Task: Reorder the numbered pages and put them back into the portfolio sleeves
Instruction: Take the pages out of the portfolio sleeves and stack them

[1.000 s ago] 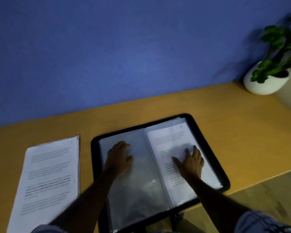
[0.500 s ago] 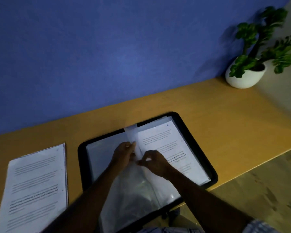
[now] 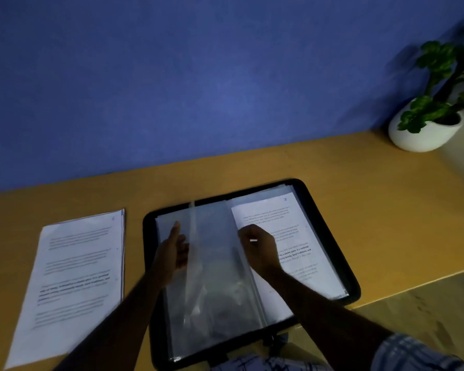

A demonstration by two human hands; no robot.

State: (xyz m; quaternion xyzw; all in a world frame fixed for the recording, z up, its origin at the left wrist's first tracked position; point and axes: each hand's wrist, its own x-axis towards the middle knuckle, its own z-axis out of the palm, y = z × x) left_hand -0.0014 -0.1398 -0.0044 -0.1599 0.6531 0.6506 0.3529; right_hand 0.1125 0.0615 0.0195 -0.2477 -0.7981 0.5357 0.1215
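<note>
One printed page (image 3: 268, 212) is visible in a sleeve on the right half of the open portfolio (image 3: 149, 228), which lies flat on the desk (image 3: 359, 196). The clear sleeves on its left half look empty. A loose stack of pages (image 3: 78, 277) lies just left of the portfolio, apart from it; count unreadable. My read: early stage, most pages not yet sleeved, and whether the stack is already sorted I can't tell. One clear sleeve (image 3: 212, 250) stands partway up over the portfolio's left half, looks mid-turn. Left hand (image 3: 172, 253) is on that sleeve's left face, fingers mostly straight, thumb up, no clear pinch. Right hand (image 3: 260, 250) rests on the sleeved page just right of the portfolio's spine, fingers curled; grasping a sleeve edge or just clenched, can't tell. Orientation: the spine runs near-to-far, far end leaning slightly left. The sleeved page's long axis is parallel to it, top at the far end, small mark in its far right corner. The stack's long axis also runs near-to-far, far end leaning right toward the portfolio.
</note>
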